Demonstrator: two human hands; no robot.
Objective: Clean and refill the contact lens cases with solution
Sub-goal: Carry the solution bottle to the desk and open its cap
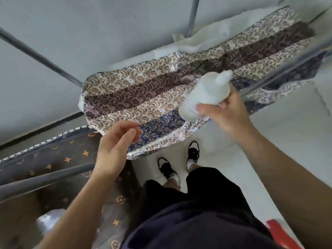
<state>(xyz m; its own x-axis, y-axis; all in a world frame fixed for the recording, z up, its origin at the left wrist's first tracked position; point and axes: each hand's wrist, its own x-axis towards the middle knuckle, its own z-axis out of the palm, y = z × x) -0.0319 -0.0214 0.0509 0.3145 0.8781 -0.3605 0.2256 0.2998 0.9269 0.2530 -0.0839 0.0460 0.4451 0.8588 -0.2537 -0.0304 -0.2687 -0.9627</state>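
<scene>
While right hand grips blurred bottle, label unreadable

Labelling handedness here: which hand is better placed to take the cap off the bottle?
Left, probably. The right hand already grips the white bottle, cap end up and away. The left hand holds nothing, fingers loosely curled, below the bottle.

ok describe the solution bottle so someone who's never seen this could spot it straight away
Find the striped, leaf-patterned quilt on the bunk. Above its right part the right hand grips a bottle. It is plain translucent white with a narrow nozzle cap, the only unpatterned pale thing against that fabric.
</scene>
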